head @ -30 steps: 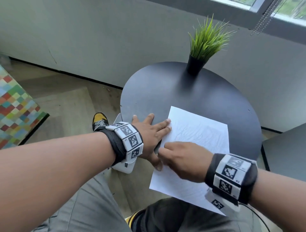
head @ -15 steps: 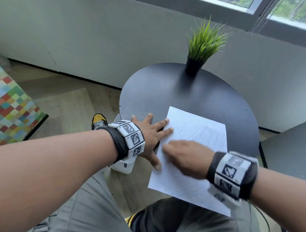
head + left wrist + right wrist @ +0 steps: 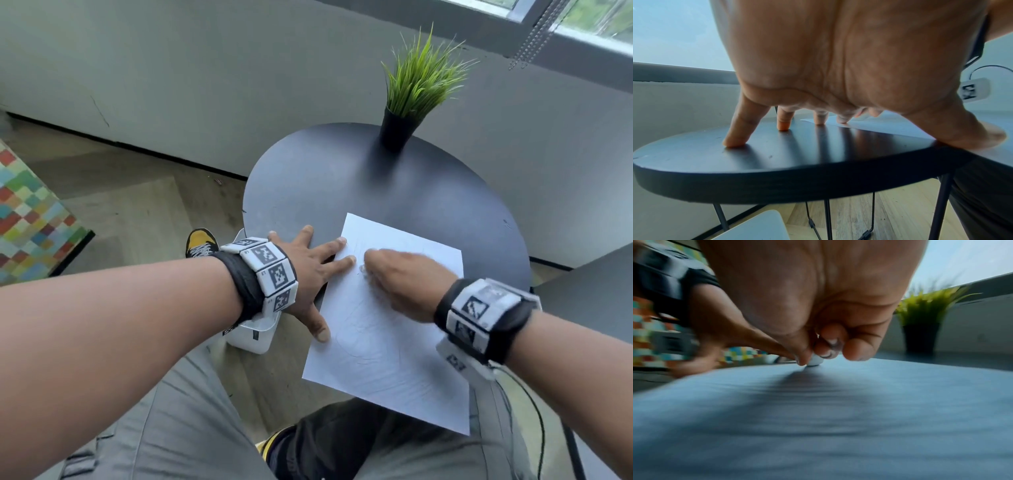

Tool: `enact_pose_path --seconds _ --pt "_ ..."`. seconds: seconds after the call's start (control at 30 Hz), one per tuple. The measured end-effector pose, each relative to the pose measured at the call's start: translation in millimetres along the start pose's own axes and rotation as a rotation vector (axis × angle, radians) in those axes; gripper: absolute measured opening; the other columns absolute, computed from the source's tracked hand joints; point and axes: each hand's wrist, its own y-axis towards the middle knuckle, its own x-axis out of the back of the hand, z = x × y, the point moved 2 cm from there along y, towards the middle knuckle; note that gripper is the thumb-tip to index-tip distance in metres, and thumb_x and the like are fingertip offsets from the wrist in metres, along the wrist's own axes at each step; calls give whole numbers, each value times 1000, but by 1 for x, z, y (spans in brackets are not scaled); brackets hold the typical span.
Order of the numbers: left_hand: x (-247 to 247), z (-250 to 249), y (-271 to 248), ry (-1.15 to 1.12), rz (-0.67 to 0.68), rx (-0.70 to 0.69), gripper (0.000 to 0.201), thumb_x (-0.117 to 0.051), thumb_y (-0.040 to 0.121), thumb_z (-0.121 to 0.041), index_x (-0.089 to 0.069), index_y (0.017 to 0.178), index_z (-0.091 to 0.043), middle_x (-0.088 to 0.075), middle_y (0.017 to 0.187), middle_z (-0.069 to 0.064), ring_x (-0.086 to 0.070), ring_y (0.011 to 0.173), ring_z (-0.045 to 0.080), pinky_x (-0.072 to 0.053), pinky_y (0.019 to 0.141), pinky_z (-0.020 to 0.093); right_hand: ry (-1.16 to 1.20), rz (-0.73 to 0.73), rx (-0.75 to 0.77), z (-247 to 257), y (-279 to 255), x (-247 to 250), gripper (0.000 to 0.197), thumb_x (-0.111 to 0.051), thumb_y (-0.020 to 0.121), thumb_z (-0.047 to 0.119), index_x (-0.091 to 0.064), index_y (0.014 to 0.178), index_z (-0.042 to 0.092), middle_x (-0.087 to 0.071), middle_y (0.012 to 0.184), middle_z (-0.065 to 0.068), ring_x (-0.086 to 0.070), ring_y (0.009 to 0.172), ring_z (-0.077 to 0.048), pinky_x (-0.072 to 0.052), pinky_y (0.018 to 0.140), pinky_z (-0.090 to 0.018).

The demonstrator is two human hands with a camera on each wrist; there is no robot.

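A white sheet of paper (image 3: pixel 394 329) with faint pencil lines lies on the round black table (image 3: pixel 342 178), its near end hanging over the table's edge above my lap. My left hand (image 3: pixel 308 270) lies flat with spread fingers, two fingertips (image 3: pixel 819 120) pressing the sheet's left edge, the others on the bare tabletop (image 3: pixel 777 151). My right hand (image 3: pixel 400 277) is on the upper left of the sheet and pinches a small white eraser (image 3: pixel 815 361) between thumb and fingers, its tip against the paper (image 3: pixel 818 418). The right hand is blurred.
A green grass plant in a black pot (image 3: pixel 399 128) stands at the table's far edge, also visible in the right wrist view (image 3: pixel 920 337). A white bin (image 3: pixel 251 334) sits on the floor under my left wrist. A multicoloured checked block (image 3: pixel 30 216) stands far left.
My right hand has slid up the sheet from its middle toward the upper left corner, close to my left fingertips. The left hand has stayed pressing the edge.
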Motion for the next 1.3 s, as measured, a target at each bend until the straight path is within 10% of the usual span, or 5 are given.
enact_pose_path --seconds 0.1,0.23,0.37,0.5,1.3 --pt "0 -1 -1 4 0 2 139 -61 53 -97 11 158 -43 16 167 -18 -9 144 38 -38 97 71 48 142 257 46 -14 -17 18 -46 91 9 -42 107 17 -54 102 -3 -53 87 -26 -40 71 -34" --pt "2 0 0 3 -12 1 138 -61 53 -97 10 158 -44 13 168 -17 -12 142 36 -39 96 68 26 -2 -36 0 9 1 14 -41 96 16 -41 110 18 -55 103 -3 -59 102 -30 -41 76 -36" --pt "1 -1 -1 -2 -7 10 140 -64 52 -96 10 158 -43 14 168 -17 -9 145 37 -37 98 70 66 93 223 51 0 -15 27 -46 92 13 -44 119 15 -58 115 -6 -59 102 -32 -49 82 -43" --pt "2 0 -1 2 -16 9 139 -62 53 -97 12 158 -44 13 168 -17 -13 142 36 -39 97 69 49 0 -4 2 9 4 18 -33 97 26 -43 109 17 -59 105 -6 -60 99 -32 -48 82 -41" --pt "19 -13 -6 26 89 30 132 -68 61 -88 15 156 -50 16 169 -8 -2 150 47 -38 103 68 -15 100 119 13 -19 -4 27 -20 92 37 -37 106 21 -52 98 1 -58 92 -27 -48 77 -42"
